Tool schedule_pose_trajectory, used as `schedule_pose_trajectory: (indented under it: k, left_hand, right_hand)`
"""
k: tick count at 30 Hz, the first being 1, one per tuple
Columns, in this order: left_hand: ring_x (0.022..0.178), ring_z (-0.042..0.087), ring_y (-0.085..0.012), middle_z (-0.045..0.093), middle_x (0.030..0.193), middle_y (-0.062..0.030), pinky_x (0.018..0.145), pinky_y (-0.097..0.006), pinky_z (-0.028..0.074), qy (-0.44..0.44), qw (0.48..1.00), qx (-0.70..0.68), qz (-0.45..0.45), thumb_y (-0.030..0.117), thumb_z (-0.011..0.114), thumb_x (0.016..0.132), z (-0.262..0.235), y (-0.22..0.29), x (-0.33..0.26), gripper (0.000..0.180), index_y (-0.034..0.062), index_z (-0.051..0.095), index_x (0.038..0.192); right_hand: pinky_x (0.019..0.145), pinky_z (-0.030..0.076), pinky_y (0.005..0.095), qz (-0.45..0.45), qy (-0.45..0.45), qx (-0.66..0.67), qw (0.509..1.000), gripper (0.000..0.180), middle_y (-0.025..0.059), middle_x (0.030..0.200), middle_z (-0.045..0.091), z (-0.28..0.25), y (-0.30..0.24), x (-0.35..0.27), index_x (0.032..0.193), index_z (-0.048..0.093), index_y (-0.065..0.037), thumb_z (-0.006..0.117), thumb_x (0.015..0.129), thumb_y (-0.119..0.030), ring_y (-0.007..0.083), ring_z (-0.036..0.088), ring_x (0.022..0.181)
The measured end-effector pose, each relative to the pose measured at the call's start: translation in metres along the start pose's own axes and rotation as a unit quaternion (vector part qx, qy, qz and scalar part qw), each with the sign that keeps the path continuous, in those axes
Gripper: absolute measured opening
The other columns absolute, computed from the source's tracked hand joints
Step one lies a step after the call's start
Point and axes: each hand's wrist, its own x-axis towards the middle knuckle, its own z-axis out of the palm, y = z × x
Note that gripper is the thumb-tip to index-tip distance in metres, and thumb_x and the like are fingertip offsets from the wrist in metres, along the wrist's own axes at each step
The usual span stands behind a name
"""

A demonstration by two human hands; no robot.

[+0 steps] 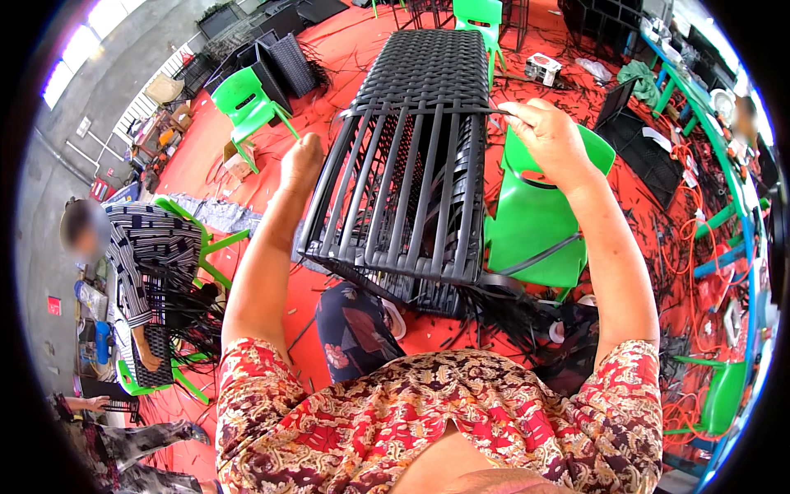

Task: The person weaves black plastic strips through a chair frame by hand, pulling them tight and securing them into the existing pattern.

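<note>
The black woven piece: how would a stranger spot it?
Look to the red floor. Over it, between the left hand and right hand, is the black woven piece. Unlike the green chair beside it, it is black, tightly woven at the far end, open-barred nearer.

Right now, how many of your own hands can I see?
2: left hand left of the black woven piece, right hand pinching a black strand to its right.

The weave [432, 70] looks like bumpy plastic, the bars [427, 193] smooth and glossy. The chair [527, 222] is shiny plastic, the shirt [346, 420] cloth.
</note>
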Motion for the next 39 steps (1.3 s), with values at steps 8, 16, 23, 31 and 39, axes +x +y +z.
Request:
schedule_pose_trajectory:
  k: [8, 16, 23, 31, 39]
  left_hand:
    - [0.08, 0.06, -0.029, 0.061, 0.085, -0.0107, 0.068, -0.038, 0.048, 0.054, 0.984, -0.163, 0.039, 0.028, 0.051, 0.081, -0.05, 0.036, -0.002, 0.022, 0.0094, 0.055, 0.093]
    - [0.071, 0.065, -0.0213, 0.064, 0.075, -0.006, 0.057, -0.036, 0.053, -0.05, 0.984, 0.172, -0.016, 0.015, 0.05, 0.08, -0.029, 0.005, 0.014, 0.012, 0.0104, 0.061, 0.077]
    - [0.087, 0.063, -0.0266, 0.065, 0.093, -0.0114, 0.072, -0.037, 0.052, -0.232, 0.95, 0.154, -0.143, 0.013, 0.05, 0.08, -0.024, -0.026, 0.006, 0.019, 0.009, 0.066, 0.089]
    - [0.101, 0.054, -0.025, 0.058, 0.107, -0.0119, 0.087, -0.033, 0.041, 0.016, 0.962, -0.259, 0.084, 0.02, 0.055, 0.08, -0.11, 0.021, 0.047, 0.027, 0.009, 0.061, 0.103]
    - [0.107, 0.05, -0.0256, 0.057, 0.11, -0.009, 0.094, -0.035, 0.037, -0.028, 0.923, -0.243, 0.296, 0.019, 0.061, 0.075, -0.128, 0.12, 0.06, 0.03, 0.009, 0.06, 0.104]
  right_hand:
    - [0.063, 0.044, 0.0415, -0.042, -0.019, -0.111, 0.993, 0.02, 0.011, 0.076, 0.054, -0.003, -0.013, 0.015, 0.097, 0.062, -0.011, 0.052, 0.083, -0.022, 0.0314, 0.056, 0.073]
    - [0.065, 0.045, 0.041, -0.087, -0.04, -0.128, 0.987, 0.02, 0.0109, 0.078, 0.055, 0.0, -0.024, 0.024, 0.097, 0.062, -0.011, 0.052, 0.082, -0.019, 0.0311, 0.055, 0.075]
    - [0.071, 0.044, 0.0386, -0.087, -0.082, -0.062, 0.991, 0.024, 0.0147, 0.083, 0.057, -0.003, -0.013, 0.031, 0.098, 0.061, -0.003, 0.055, 0.08, -0.018, 0.0315, 0.055, 0.08]
    - [0.075, 0.044, 0.0345, -0.05, -0.131, 0.064, 0.988, 0.029, 0.0169, 0.086, 0.061, 0.003, -0.009, 0.039, 0.098, 0.061, 0.0, 0.06, 0.078, -0.021, 0.0297, 0.058, 0.083]
    - [0.072, 0.045, 0.0255, 0.021, -0.165, 0.11, 0.98, 0.027, 0.0059, 0.084, 0.061, 0.013, -0.014, 0.048, 0.102, 0.059, 0.002, 0.06, 0.08, -0.014, 0.0126, 0.056, 0.078]
